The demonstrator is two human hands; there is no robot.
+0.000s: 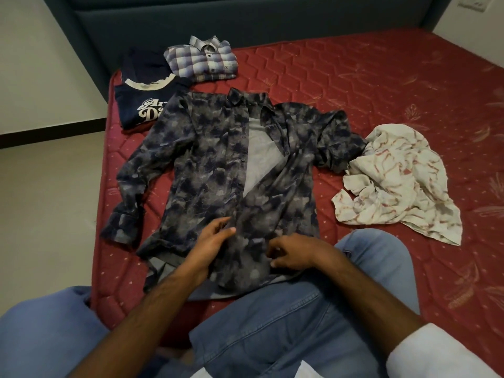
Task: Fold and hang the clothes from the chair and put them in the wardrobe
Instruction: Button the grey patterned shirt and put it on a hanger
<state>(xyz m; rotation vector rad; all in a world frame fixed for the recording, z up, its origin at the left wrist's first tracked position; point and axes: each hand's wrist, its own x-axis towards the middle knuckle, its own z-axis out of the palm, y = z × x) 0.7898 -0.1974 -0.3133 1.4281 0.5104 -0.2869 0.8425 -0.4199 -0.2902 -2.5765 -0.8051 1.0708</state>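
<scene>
A dark blue-grey patterned shirt (215, 170) lies spread front-up on the red mattress (381, 85), its placket open in the middle and showing the grey inside. My left hand (210, 241) rests on the lower front with fingers mostly straight. My right hand (291, 252) lies near the hem with fingers curled, seeming to pinch the fabric. A crumpled white cloth with red marks (401, 181) sits to the right. Folded at the far left are a checked shirt (203, 60), a navy printed tee (144, 105) and a dark garment (144, 64).
I sit on the mattress in blue jeans (286, 317), one knee beside the shirt's hem. A dark teal headboard (218, 20) runs along the back. The mattress edge and the pale floor (46, 208) lie to the left.
</scene>
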